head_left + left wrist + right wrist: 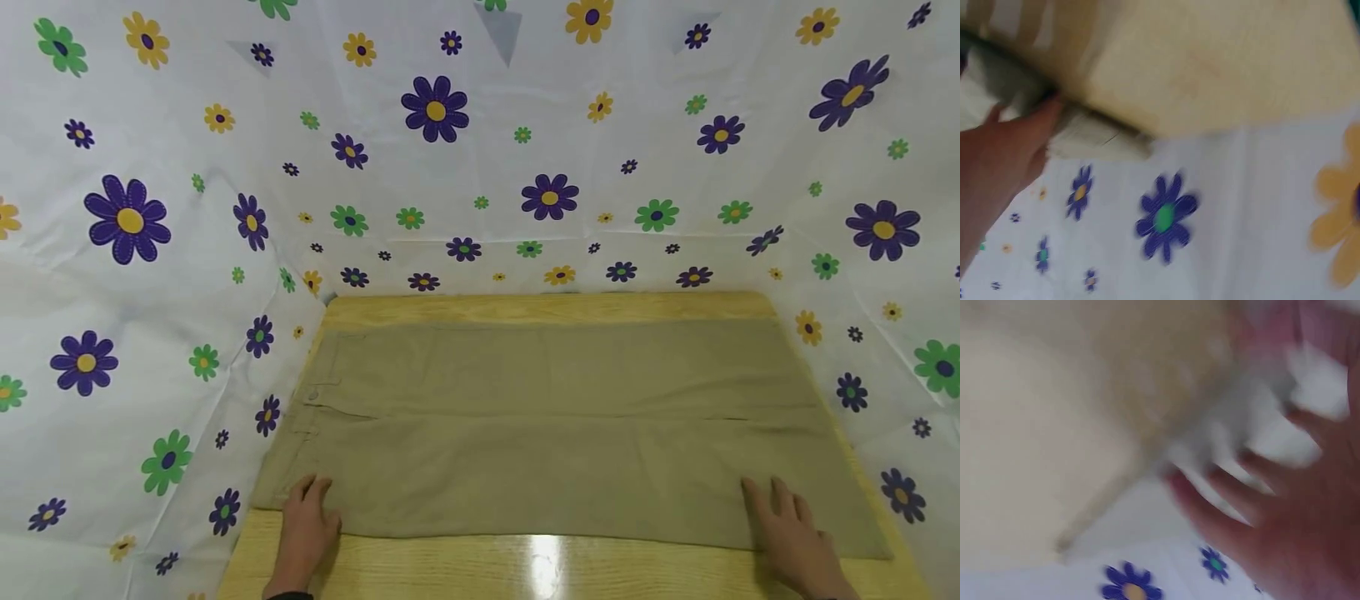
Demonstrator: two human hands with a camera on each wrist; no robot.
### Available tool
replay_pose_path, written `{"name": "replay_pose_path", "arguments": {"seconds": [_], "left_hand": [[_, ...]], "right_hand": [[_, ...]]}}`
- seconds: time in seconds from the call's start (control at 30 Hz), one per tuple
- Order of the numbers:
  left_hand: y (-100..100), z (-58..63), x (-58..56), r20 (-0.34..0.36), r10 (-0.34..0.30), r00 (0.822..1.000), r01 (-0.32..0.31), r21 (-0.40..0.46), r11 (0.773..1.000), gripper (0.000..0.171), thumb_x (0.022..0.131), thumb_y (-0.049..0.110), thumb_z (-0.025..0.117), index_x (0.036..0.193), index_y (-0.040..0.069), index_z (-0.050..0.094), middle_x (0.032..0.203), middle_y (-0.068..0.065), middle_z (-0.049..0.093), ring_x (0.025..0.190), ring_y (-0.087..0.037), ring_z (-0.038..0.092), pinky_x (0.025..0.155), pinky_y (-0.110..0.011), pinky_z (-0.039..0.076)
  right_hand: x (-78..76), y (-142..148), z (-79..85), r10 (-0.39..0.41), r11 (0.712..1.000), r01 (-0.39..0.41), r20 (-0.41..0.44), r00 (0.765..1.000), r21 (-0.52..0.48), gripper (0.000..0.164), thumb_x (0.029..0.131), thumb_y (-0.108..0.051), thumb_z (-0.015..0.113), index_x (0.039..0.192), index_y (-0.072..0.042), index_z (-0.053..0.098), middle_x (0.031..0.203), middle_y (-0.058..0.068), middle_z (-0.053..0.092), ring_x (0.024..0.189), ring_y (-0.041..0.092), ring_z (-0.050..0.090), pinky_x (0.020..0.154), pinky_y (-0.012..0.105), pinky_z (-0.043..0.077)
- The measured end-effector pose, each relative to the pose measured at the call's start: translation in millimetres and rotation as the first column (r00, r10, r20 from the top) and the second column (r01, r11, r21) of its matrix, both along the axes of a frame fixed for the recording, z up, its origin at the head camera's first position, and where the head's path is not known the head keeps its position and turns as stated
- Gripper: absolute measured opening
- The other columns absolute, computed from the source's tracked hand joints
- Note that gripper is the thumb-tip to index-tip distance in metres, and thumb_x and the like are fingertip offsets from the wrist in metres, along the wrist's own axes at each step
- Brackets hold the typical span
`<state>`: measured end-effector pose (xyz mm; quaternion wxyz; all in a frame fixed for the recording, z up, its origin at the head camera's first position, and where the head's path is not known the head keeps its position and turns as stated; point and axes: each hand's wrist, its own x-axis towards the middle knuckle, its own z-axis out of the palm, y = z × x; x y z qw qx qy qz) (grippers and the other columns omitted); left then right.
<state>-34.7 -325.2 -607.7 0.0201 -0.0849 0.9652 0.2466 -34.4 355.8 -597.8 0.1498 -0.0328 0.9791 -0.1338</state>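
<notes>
Khaki trousers [525, 475] lie flat across the wooden table [420, 567], the buttoned waist end at the left and the legs running right. A long crease and small folds run along their middle. My left hand [303, 529] rests at the near edge beside the waist end, fingertips on the cloth. In the left wrist view, the left thumb meets the cloth's edge. Toward the right end of the near edge is my right hand [798, 537], its fingers spread over the fabric. The right wrist view, though blurred, shows that hand [1272, 512] with fingers apart at the cloth.
White sheeting [480, 167] printed with purple, yellow and green flowers stands behind the table and on both sides. A strip of wood shows along the table's far edge, and light glares on its front.
</notes>
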Motion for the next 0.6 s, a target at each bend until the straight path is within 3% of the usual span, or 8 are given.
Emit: {"name": "replay_pose_path", "arguments": {"seconds": [0.13,0.27,0.5,0.6], "left_hand": [[0,-5.8,5.3,-0.097,0.022,0.995,-0.025,-0.027,0.999,0.052,0.072,-0.023,0.053,0.122,-0.010,0.054,0.131,-0.033,0.039,0.118,-0.053,0.039,0.095,-0.062,0.037],[1,-5.6,8.7,-0.181,0.083,0.980,-0.100,-0.085,0.991,0.048,0.072,-0.026,0.051,0.114,-0.005,0.058,0.117,-0.028,0.046,0.105,-0.048,0.047,0.085,-0.058,0.043],[1,5.9,18.5,-0.415,0.110,0.903,-0.181,-0.135,0.974,0.021,0.073,-0.015,0.059,0.087,0.000,0.062,0.092,-0.023,0.054,0.078,-0.041,0.052,0.066,-0.053,0.044],[-1,2.6,26.2,-0.409,0.107,0.906,-0.182,-0.148,0.972,0.020,0.069,-0.015,0.059,0.082,0.001,0.060,0.088,-0.023,0.054,0.073,-0.040,0.051,0.063,-0.052,0.043]], "right_hand": [[4.7,5,-12.0,0.005,0.994,0.020,-0.230,0.973,0.106,0.056,0.072,0.009,0.073,0.121,-0.001,0.047,0.115,0.032,0.046,0.095,0.057,0.048,0.060,0.066,0.043],[6.5,16,-13.5,0.002,0.991,0.039,-0.305,0.952,0.128,0.032,0.077,0.008,0.069,0.103,-0.002,0.055,0.097,0.021,0.052,0.080,0.043,0.053,0.059,0.060,0.042],[18.7,22,-3.6,-0.077,0.990,0.119,-0.433,0.898,0.072,0.029,0.076,0.011,0.062,0.102,0.001,0.055,0.096,0.022,0.059,0.082,0.046,0.055,0.065,0.059,0.040],[22.3,26,-1.0,-0.092,0.991,0.123,-0.368,0.925,0.061,0.030,0.072,0.011,0.065,0.099,0.001,0.058,0.091,0.017,0.060,0.077,0.041,0.057,0.064,0.055,0.044]]}}
